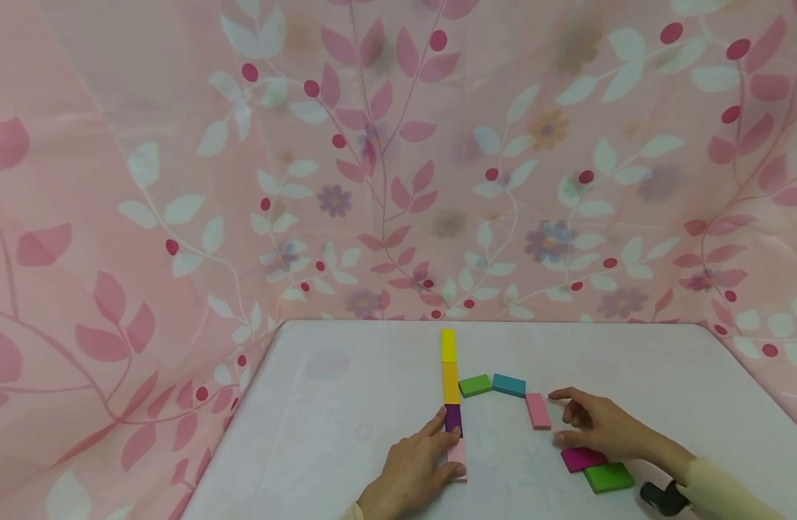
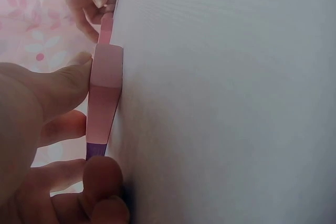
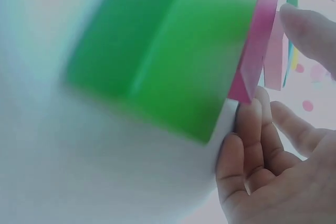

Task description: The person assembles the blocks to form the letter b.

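Flat coloured blocks lie end to end on the white table. My left hand (image 1: 414, 466) rests on the near end of a straight column, its fingers on the purple block (image 1: 453, 417) and its thumb touching the pale pink block (image 2: 104, 98). Beyond these are an orange-yellow block (image 1: 451, 383) and a yellow block (image 1: 448, 345). From the column curve a green block (image 1: 475, 386), a blue block (image 1: 509, 385) and a pink block (image 1: 538, 411). My right hand (image 1: 600, 425) hovers, fingers loosely bent and holding nothing, beside that pink block and over the magenta block (image 1: 582, 461).
A second green block (image 1: 608, 477) touches the magenta one at its near right. Close to the right sleeve is a dark object (image 1: 663, 498). The white table (image 1: 346, 426) ends at a pink floral cloth (image 1: 385, 180) hanging behind and to the sides.
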Action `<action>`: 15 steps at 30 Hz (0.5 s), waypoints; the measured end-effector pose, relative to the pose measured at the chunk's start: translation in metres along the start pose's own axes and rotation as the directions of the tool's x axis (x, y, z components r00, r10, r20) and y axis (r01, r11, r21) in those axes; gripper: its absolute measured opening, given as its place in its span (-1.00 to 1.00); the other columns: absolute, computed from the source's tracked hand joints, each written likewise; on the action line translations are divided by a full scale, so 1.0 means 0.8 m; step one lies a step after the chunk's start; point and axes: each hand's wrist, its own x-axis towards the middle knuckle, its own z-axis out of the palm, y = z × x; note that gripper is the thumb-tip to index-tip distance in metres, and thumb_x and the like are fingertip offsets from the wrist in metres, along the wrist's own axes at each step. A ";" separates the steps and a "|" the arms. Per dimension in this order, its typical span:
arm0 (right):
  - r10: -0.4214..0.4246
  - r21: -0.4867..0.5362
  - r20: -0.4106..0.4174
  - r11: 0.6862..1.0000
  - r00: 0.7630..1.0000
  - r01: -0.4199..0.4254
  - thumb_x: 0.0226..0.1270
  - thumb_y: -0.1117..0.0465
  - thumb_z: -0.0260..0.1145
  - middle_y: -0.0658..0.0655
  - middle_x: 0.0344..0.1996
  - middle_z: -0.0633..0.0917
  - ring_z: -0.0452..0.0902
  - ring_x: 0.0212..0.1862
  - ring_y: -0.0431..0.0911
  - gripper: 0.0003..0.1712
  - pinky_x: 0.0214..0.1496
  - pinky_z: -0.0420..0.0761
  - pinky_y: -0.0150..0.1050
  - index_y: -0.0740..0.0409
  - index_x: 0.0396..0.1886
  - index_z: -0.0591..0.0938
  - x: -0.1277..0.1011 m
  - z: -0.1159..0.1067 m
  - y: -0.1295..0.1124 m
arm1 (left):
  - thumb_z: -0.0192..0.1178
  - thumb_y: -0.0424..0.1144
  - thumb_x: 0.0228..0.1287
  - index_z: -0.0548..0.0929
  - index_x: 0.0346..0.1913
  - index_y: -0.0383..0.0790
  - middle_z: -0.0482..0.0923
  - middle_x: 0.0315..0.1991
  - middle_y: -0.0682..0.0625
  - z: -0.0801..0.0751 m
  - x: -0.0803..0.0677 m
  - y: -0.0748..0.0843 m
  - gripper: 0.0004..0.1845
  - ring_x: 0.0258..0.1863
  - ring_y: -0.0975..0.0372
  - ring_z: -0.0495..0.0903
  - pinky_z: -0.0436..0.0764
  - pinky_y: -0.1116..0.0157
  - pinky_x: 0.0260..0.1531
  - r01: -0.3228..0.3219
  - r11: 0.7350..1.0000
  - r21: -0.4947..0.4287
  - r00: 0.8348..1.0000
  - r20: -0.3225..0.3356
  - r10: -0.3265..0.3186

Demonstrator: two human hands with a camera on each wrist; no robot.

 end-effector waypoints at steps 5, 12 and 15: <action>-0.005 -0.010 0.021 1.000 1.000 0.005 0.38 0.04 0.53 0.07 -0.26 0.56 0.47 -0.28 -0.18 -0.35 -0.31 0.47 -0.39 0.29 0.30 0.52 -0.016 -0.007 0.005 | 0.41 0.24 0.29 0.63 0.42 0.23 0.32 0.64 0.05 0.000 0.000 0.000 -0.35 0.42 -0.05 0.58 0.68 -0.20 0.09 -0.004 1.000 0.000 1.000 0.000 0.004; -0.028 -0.015 0.049 0.999 0.998 0.029 0.47 0.09 0.45 -0.03 -0.25 0.59 0.45 -0.27 -0.27 -0.69 -0.27 0.51 -0.41 0.15 0.03 0.61 -0.038 -0.011 0.021 | 0.42 0.23 0.29 0.63 0.42 0.22 0.33 0.63 0.05 0.001 -0.001 0.000 -0.36 0.42 -0.05 0.58 0.68 -0.21 0.10 -0.005 1.000 -0.002 1.000 0.002 0.005; -0.090 -0.024 0.037 0.996 0.995 0.091 0.49 0.12 0.44 -0.15 -0.28 0.60 0.45 -0.29 -0.30 -0.81 -0.30 0.49 -0.40 0.06 -0.06 0.64 -0.043 -0.007 0.025 | 0.41 0.23 0.30 0.63 0.42 0.22 0.33 0.63 0.05 0.000 0.000 -0.001 -0.36 0.41 -0.06 0.59 0.67 -0.21 0.11 -0.006 1.000 0.002 1.000 0.003 0.006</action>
